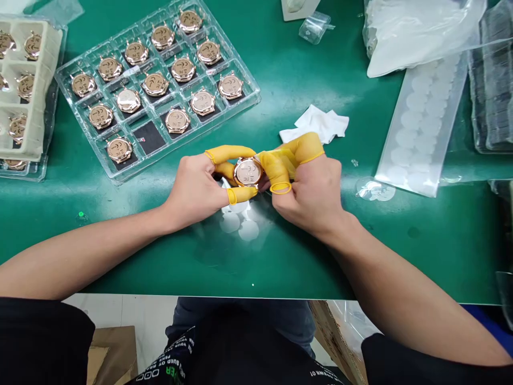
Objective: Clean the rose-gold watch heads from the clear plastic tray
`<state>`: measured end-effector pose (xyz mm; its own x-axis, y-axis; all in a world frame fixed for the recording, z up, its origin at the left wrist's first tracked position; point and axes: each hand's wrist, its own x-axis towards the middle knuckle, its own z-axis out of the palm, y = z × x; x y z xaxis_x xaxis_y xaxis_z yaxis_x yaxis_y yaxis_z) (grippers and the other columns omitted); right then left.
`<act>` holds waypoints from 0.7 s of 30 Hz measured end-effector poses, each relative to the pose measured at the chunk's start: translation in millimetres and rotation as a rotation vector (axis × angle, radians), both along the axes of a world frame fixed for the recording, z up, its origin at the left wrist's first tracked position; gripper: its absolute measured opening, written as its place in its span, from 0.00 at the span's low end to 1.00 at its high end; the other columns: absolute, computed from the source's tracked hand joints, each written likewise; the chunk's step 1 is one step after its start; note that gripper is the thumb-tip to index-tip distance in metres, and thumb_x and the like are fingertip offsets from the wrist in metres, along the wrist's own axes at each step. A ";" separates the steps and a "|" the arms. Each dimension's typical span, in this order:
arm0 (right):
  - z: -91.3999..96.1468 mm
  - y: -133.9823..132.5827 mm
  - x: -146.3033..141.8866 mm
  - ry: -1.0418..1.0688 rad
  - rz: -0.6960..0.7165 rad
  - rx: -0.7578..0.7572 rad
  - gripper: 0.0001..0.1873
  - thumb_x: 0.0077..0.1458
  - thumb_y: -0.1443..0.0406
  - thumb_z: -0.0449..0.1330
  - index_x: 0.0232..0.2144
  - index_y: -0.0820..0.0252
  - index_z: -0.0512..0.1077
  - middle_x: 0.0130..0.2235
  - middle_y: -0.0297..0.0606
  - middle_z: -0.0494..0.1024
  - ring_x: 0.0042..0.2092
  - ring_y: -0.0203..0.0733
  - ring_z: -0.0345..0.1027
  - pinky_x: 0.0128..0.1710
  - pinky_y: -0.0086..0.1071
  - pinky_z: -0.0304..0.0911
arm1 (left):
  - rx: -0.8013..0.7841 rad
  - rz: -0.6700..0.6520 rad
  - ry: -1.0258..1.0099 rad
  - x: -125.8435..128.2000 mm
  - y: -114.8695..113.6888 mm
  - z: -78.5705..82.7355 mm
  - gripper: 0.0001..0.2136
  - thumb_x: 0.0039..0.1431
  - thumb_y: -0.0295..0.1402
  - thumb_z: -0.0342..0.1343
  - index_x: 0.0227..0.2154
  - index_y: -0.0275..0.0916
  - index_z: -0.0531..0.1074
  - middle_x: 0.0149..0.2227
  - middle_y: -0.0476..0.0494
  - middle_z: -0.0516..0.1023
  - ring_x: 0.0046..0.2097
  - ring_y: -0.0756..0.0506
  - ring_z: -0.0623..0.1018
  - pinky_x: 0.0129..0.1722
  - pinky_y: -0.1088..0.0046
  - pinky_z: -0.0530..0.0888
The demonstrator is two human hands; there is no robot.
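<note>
A rose-gold watch case (247,171) is held back-side up above the green mat, between both hands. My left hand (200,184) pinches its left side with fingers in yellow finger cots. My right hand (308,182), also in yellow cots, closes on its right edge. Under the hands lies a clear sheet of round stickers (240,222). A clear plastic tray (158,85) with several more watch cases in its pockets lies at the upper left.
A white foam tray (28,88) of cases sits at the far left. A white cloth (316,124) lies behind the hands. A sticker sheet (420,128), plastic bags (409,32) and dark trays (492,91) fill the right. The table's front edge (256,295) runs near my body.
</note>
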<state>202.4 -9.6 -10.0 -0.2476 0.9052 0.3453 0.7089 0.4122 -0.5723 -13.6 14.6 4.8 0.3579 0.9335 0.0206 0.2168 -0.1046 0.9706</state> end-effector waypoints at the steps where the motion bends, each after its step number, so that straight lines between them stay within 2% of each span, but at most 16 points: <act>1: 4.1 -0.1 -1.2 0.020 0.009 0.068 0.10 0.62 0.66 0.58 0.45 0.52 0.74 0.37 0.40 0.80 0.37 0.48 0.76 0.34 0.42 0.70 | -0.004 0.013 -0.003 0.5 0.1 0.1 0.25 0.47 0.34 0.75 0.51 0.41 0.83 0.38 0.47 0.87 0.37 0.45 0.84 0.40 0.69 0.82; 3: 12.7 -1.8 -4.2 0.051 0.011 0.262 0.12 0.61 0.70 0.58 0.45 0.52 0.75 0.42 0.41 0.81 0.39 0.46 0.77 0.35 0.41 0.71 | -0.007 0.032 0.003 1.3 0.1 0.3 0.25 0.46 0.34 0.74 0.50 0.41 0.83 0.38 0.47 0.87 0.37 0.45 0.84 0.40 0.69 0.82; 5: 19.6 -4.5 -6.8 0.076 0.017 0.403 0.13 0.59 0.72 0.59 0.43 0.49 0.75 0.42 0.40 0.80 0.40 0.45 0.76 0.36 0.42 0.71 | -0.012 0.031 0.016 1.9 -0.1 0.5 0.24 0.46 0.33 0.73 0.50 0.41 0.83 0.37 0.47 0.87 0.36 0.46 0.83 0.39 0.69 0.82; 6: 21.9 -5.6 -7.7 0.064 0.025 0.406 0.12 0.59 0.72 0.60 0.41 0.48 0.75 0.40 0.39 0.79 0.40 0.46 0.75 0.36 0.43 0.70 | -0.017 0.023 0.019 2.0 -0.2 0.6 0.24 0.46 0.32 0.72 0.50 0.40 0.83 0.36 0.48 0.87 0.35 0.46 0.83 0.39 0.69 0.82; 9: 24.6 -7.2 -9.1 -0.018 0.061 0.232 0.06 0.60 0.67 0.61 0.35 0.47 0.74 0.34 0.39 0.77 0.36 0.47 0.70 0.35 0.47 0.68 | -0.035 0.014 0.017 2.0 -1.2 1.4 0.25 0.46 0.31 0.72 0.51 0.39 0.83 0.34 0.49 0.87 0.34 0.47 0.83 0.38 0.71 0.81; 10: 24.6 -7.5 -9.3 -0.036 0.076 0.216 0.06 0.61 0.66 0.61 0.33 0.47 0.74 0.32 0.39 0.76 0.34 0.47 0.69 0.34 0.47 0.66 | -0.036 0.017 0.022 1.9 -1.6 1.9 0.26 0.46 0.31 0.72 0.51 0.39 0.83 0.34 0.48 0.87 0.34 0.47 0.83 0.38 0.71 0.81; 14: 22.3 -9.4 -7.7 -0.031 0.171 0.417 0.07 0.59 0.68 0.61 0.32 0.49 0.74 0.28 0.35 0.73 0.28 0.40 0.58 0.27 0.40 0.56 | -0.021 0.013 0.056 1.6 -4.3 3.7 0.25 0.47 0.34 0.74 0.51 0.39 0.84 0.39 0.46 0.88 0.36 0.47 0.84 0.40 0.71 0.81; 15: 21.0 -9.2 -5.7 -0.038 0.182 0.380 0.06 0.60 0.66 0.61 0.33 0.48 0.75 0.27 0.35 0.72 0.27 0.40 0.58 0.27 0.39 0.56 | -0.015 0.003 0.057 1.5 -4.9 3.8 0.25 0.47 0.35 0.74 0.51 0.40 0.84 0.40 0.46 0.89 0.36 0.46 0.84 0.41 0.70 0.81; 17: 16.2 -5.7 1.8 -0.007 0.164 0.189 0.05 0.63 0.59 0.62 0.37 0.47 0.79 0.28 0.36 0.72 0.28 0.41 0.61 0.28 0.39 0.60 | -0.004 -0.016 0.048 1.2 -5.7 3.1 0.24 0.48 0.36 0.74 0.51 0.40 0.84 0.41 0.46 0.89 0.37 0.46 0.84 0.42 0.70 0.81; 19: 8.7 3.5 12.8 0.100 0.086 0.055 0.12 0.65 0.53 0.61 0.45 0.46 0.81 0.31 0.37 0.74 0.30 0.43 0.66 0.32 0.40 0.64 | -0.004 -0.024 0.037 0.8 -5.8 1.4 0.24 0.49 0.35 0.73 0.52 0.41 0.84 0.40 0.47 0.89 0.37 0.47 0.83 0.42 0.71 0.81; 21: 0.2 15.7 23.2 0.131 -0.060 0.116 0.17 0.68 0.50 0.59 0.52 0.46 0.80 0.36 0.41 0.77 0.37 0.47 0.70 0.39 0.45 0.66 | -0.005 -0.023 0.041 0.4 -5.7 -0.5 0.25 0.50 0.35 0.72 0.53 0.43 0.83 0.37 0.49 0.88 0.35 0.48 0.82 0.41 0.71 0.81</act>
